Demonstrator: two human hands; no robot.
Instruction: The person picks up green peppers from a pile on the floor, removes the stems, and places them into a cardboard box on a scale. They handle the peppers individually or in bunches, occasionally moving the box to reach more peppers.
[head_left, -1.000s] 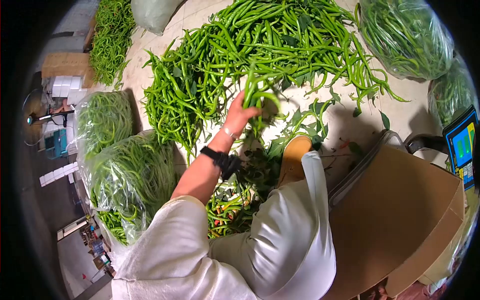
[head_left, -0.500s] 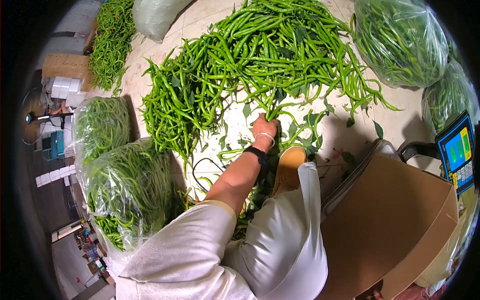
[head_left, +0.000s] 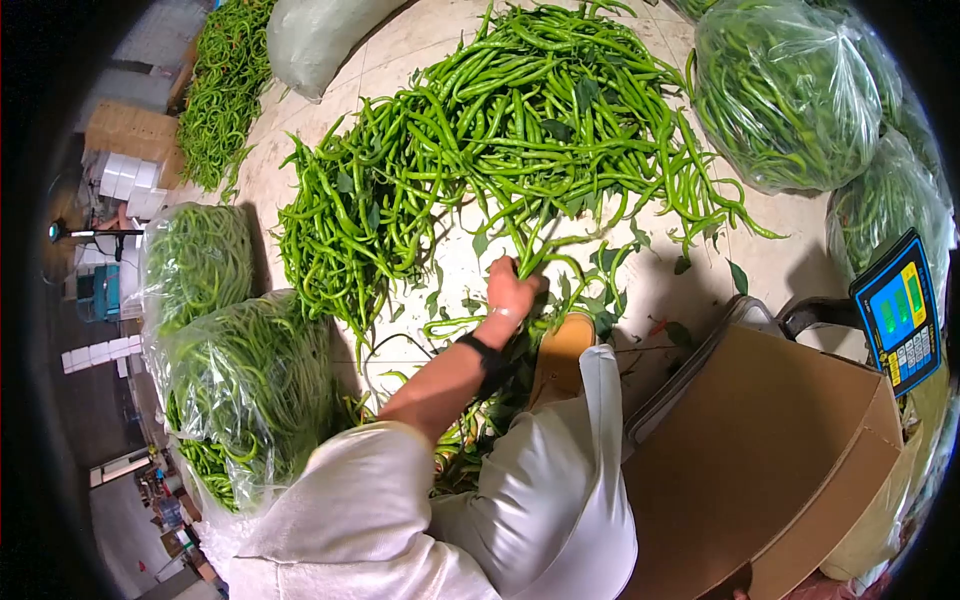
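My left hand [head_left: 512, 288], a dark watch on its wrist, is closed around a few long green chili peppers [head_left: 527, 252] just above the floor. Ahead of it spreads a big heap of green chili peppers [head_left: 520, 110] with loose leaves among them. My shoe [head_left: 566, 345] is close beside the wrist. At the bottom right, a small part of my right hand [head_left: 741, 577] shows at the lower edge of a tilted cardboard box [head_left: 750, 460]; its fingers seem curled over that edge, and the rest is hidden.
Clear plastic bags of peppers stand at the left [head_left: 245, 375] and the upper right [head_left: 785, 95]. A digital scale display [head_left: 898, 312] rises beside the box. A pale sack [head_left: 318, 45] and another pepper pile [head_left: 220, 95] lie at the upper left.
My left hand has drawn back slightly toward me with peppers in its grip. The whole view has shifted a little; the box stays beside my leg.
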